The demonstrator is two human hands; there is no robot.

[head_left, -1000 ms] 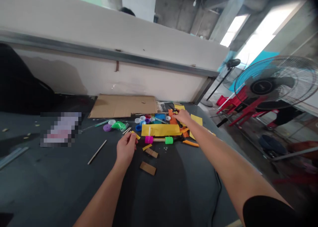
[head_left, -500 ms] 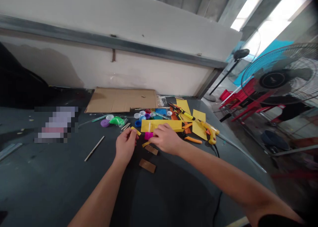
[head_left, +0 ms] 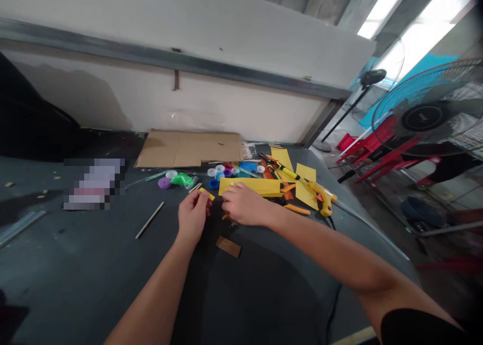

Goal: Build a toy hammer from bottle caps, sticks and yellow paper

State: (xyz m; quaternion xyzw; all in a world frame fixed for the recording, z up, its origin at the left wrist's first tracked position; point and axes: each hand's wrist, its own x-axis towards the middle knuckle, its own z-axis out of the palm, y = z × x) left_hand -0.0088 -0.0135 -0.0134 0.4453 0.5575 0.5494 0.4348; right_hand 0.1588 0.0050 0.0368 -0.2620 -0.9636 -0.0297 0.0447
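Observation:
My left hand point(head_left: 192, 215) is closed, pinching a small yellow strip point(head_left: 207, 194) between thumb and fingertips. Just to its right, my right hand point(head_left: 243, 204) is held low over the table with its fingers curled together. The back of that hand hides whatever the fingers may hold. Behind the right hand lies a long yellow piece of card point(head_left: 260, 186). On the near side of both hands, a small brown rectangular piece point(head_left: 228, 246) rests flat on the dark table point(head_left: 264, 289).
Bottle caps, a purple one point(head_left: 164, 183) among them, and a green packet point(head_left: 183, 179) lie behind my hands. Farther right are pliers point(head_left: 298, 209) and a yellow glue gun point(head_left: 322, 196) with its cable. A cardboard sheet point(head_left: 184, 148) lies by the wall; a stick point(head_left: 150, 219) is at left.
My right hand has shifted slightly left and curled over. The magenta piece beside it and one of two brown pieces no longer show. My left hand keeps hold of the yellow strip.

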